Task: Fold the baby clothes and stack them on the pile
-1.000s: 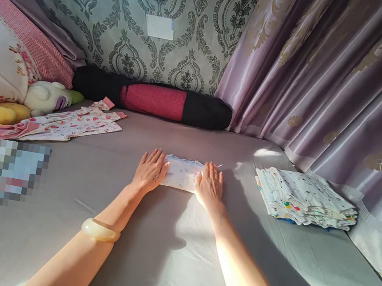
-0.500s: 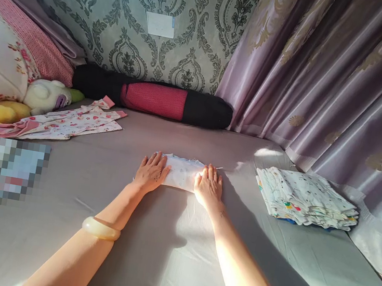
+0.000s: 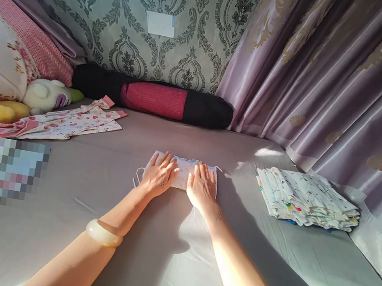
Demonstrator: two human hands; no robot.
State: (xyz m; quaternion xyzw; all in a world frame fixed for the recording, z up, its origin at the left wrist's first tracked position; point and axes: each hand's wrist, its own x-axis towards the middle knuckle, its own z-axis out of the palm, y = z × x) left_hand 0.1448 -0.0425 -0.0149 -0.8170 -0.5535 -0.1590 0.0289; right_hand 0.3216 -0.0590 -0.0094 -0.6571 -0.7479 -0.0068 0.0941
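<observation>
White cotton, printed with tiny specks, lies folded into a small flat rectangle (image 3: 182, 176) on a grey bed sheet (image 3: 96, 185), straight ahead of the person and near the middle of the bed. Its long axis runs left to right, square to both forearms. Both hands rest palm-down on top of it with fingers spread flat, gripping nothing: the left hand (image 3: 159, 176) covers the left half, the right hand (image 3: 201, 187) the right half, and only a narrow strip of cloth shows between them. Neither hand is nearer than the other; they sit level, side by side. A thin tie or string trails off the cloth's left edge onto the sheet. A pale bangle (image 3: 104, 233) circles the left forearm.

To the right, well apart from the hands, sits a stack of folded printed cloths (image 3: 308, 199), close to the mauve curtain (image 3: 333, 79) along that side of the bed. To the far left lie a pink-and-white garment (image 3: 65, 124), unfolded, and soft toys (image 3: 17, 106) against a pillow. A black-and-red bolster (image 3: 154, 99) lies along the wall beyond. Bare sheet lies open on all sides of the folded piece, widest toward the person.
</observation>
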